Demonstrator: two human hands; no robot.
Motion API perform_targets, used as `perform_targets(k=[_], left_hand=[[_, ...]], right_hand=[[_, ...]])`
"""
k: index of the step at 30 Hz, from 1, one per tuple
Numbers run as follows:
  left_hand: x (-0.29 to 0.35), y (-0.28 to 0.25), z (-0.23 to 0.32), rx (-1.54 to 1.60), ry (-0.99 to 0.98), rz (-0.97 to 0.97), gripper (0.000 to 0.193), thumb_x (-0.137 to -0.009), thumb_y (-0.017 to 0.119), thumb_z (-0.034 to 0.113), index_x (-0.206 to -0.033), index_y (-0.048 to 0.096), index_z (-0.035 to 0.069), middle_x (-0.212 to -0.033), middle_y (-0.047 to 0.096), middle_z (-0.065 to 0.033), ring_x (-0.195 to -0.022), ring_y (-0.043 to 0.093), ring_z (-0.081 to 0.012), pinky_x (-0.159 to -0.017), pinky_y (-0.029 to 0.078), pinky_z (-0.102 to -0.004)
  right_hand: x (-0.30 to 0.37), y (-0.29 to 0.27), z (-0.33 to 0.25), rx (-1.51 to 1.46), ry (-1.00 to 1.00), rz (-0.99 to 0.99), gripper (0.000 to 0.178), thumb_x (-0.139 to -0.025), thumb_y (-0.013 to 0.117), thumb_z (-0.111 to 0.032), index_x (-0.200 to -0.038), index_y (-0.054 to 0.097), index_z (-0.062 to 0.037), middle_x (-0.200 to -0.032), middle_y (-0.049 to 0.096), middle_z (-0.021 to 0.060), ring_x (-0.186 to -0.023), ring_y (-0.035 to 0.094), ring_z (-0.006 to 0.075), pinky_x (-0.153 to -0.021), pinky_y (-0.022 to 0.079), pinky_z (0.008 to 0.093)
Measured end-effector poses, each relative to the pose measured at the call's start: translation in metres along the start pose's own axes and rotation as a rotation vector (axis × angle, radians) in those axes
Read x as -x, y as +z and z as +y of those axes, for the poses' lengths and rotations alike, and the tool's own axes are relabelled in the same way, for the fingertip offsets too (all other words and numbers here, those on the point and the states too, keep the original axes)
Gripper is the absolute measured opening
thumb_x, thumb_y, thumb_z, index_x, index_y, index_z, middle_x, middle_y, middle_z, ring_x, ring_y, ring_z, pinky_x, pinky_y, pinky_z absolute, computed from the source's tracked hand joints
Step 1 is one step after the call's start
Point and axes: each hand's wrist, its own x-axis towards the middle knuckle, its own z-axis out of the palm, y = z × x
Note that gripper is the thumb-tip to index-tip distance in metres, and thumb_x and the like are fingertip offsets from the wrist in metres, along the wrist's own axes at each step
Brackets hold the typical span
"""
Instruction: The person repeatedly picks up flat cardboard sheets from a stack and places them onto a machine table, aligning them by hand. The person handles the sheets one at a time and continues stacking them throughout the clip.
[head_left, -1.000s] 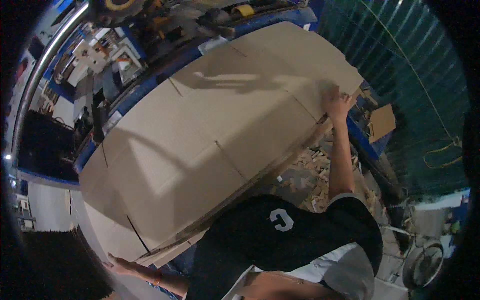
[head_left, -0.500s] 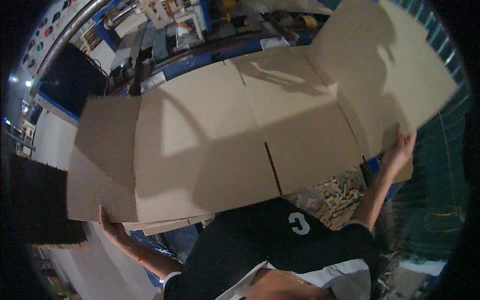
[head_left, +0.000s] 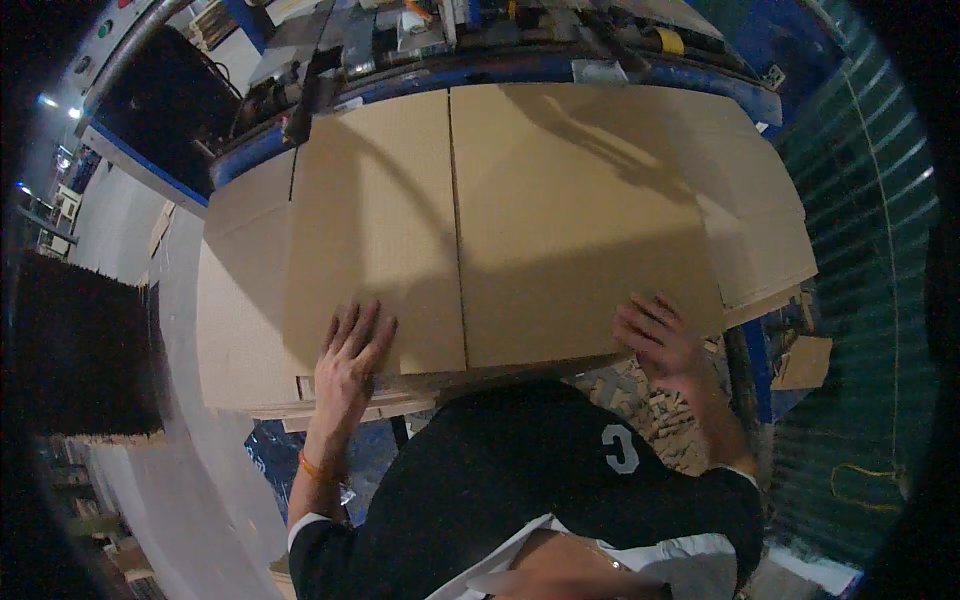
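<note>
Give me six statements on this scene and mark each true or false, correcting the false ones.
1. The left hand is over the folded cardboard. True.
2. The orange band circles the right wrist. False: it is on the left.
3. A dark seam meets the cardboard's near edge between the hands. True.
4. The right hand is a tight fist. False: its fingers are extended.
5. A green corrugated wall stands right of the cardboard. True.
6. Small scraps lie left of the left hand. False: they lie near the right.
</note>
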Motion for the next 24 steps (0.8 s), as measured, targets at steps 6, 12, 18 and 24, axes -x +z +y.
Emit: perform_targets(k=[6,12,18,24], left_hand=[[-0.022,0.000,-0.010,-0.064,-0.021,0.042,0.055,-0.077,0.049,0.008,-0.131,0.044,0.015,-0.138,0.038,-0.0113,-0.128,0.034,-0.0330,-0.106,0.024,-0.0470],[-0.070,-0.001,-0.044,0.043,-0.014,0.170,0.066,-0.071,0.053,0.001,-0.135,0.039,0.013,-0.140,0.034,-0.0135,-0.130,0.031,-0.0314,-0.107,0.020,-0.0474],[-0.143,0.019,-0.088,0.111,0.021,0.254,0.064,-0.074,0.059,0.011,-0.135,0.038,0.012,-0.138,0.035,-0.0154,-0.129,0.030,-0.0331,-0.106,0.023,-0.0482],[-0.201,0.018,-0.085,-0.207,-0.217,0.380,0.072,-0.077,0.065,0.016,-0.138,0.027,0.008,-0.136,0.036,-0.0172,-0.128,0.030,-0.0360,-0.102,0.024,-0.0537]], right_hand=[[-0.045,0.007,0.036,0.144,0.025,0.032,0.057,-0.075,0.058,-0.047,-0.122,0.052,-0.0143,-0.134,0.043,0.0077,-0.126,0.037,0.0288,-0.105,0.024,0.0476],[-0.105,0.003,0.074,0.220,0.009,0.038,0.064,-0.076,0.051,-0.056,-0.122,0.051,-0.0109,-0.133,0.043,0.0086,-0.125,0.037,0.0283,-0.102,0.028,0.0467],[-0.171,0.010,0.145,0.184,0.193,0.002,0.068,-0.080,0.041,-0.063,-0.126,0.048,-0.0126,-0.136,0.040,0.0073,-0.122,0.039,0.0281,-0.099,0.031,0.0458],[-0.208,0.006,0.152,0.223,0.383,0.175,0.061,-0.082,0.048,-0.054,-0.126,0.048,-0.0112,-0.137,0.039,0.0087,-0.123,0.037,0.0301,-0.099,0.032,0.0466]])
